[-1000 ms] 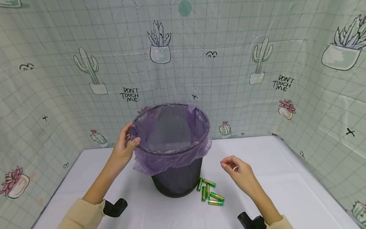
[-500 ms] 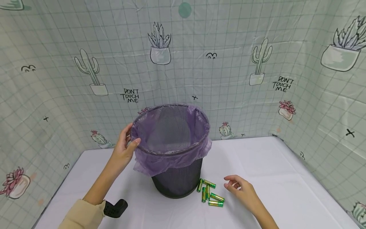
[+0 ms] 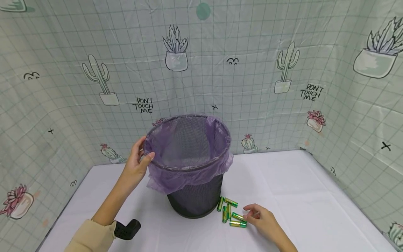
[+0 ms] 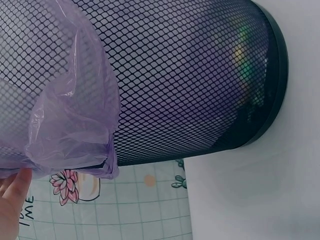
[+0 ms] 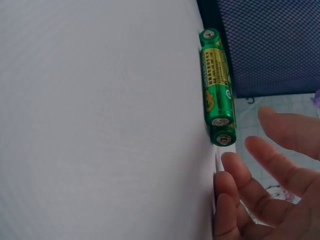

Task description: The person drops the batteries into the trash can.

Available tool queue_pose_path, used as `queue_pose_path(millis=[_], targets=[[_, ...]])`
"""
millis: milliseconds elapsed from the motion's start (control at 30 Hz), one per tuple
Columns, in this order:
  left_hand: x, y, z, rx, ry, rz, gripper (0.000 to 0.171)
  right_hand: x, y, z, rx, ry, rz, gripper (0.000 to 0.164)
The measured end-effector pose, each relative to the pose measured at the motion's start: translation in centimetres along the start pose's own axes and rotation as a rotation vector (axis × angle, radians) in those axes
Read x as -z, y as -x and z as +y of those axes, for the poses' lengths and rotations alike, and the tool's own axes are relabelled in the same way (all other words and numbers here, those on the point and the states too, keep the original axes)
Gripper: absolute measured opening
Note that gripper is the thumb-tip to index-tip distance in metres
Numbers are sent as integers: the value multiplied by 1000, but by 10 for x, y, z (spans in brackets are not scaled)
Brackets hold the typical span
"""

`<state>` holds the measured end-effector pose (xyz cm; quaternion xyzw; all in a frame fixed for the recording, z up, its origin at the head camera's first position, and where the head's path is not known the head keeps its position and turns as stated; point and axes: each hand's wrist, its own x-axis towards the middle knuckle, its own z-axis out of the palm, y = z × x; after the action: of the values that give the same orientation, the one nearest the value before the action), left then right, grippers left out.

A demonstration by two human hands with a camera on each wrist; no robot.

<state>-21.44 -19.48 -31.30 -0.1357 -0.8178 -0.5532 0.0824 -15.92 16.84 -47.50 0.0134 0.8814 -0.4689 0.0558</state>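
A black mesh wastebasket (image 3: 195,197), lined with a purple plastic bag (image 3: 185,179) folded over its rim, stands upright on the table. My left hand (image 3: 136,164) grips the rim on its left side, thumb on top and fingers outside. In the left wrist view only part of that hand (image 4: 12,202) shows, against the bag. Several green and gold batteries (image 3: 237,224) lie loosely grouped by the basket's base. My right hand (image 3: 262,220) is just right of them, fingers loosely bent and parted. In the right wrist view, the batteries (image 5: 217,85) lie beyond the fingertips, with nothing held.
A white cloth covers the table (image 3: 302,189). Behind and on both sides hangs a grid-patterned curtain (image 3: 201,84) printed with cacti. A black device (image 3: 127,229) is strapped to my left wrist.
My right hand has come down and toward me, then left to the edge of the batteries. The left hand, wastebasket and batteries stay in place.
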Motion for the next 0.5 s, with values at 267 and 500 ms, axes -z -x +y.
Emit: queue_pose_path(millis=[267,500], targets=[[-1,-1,0,4,8,-1,64,-4,2,1,-7,63,55,18],[0,0,-1,-1,6,-6,63,-5,0,1,6,107,65,13]])
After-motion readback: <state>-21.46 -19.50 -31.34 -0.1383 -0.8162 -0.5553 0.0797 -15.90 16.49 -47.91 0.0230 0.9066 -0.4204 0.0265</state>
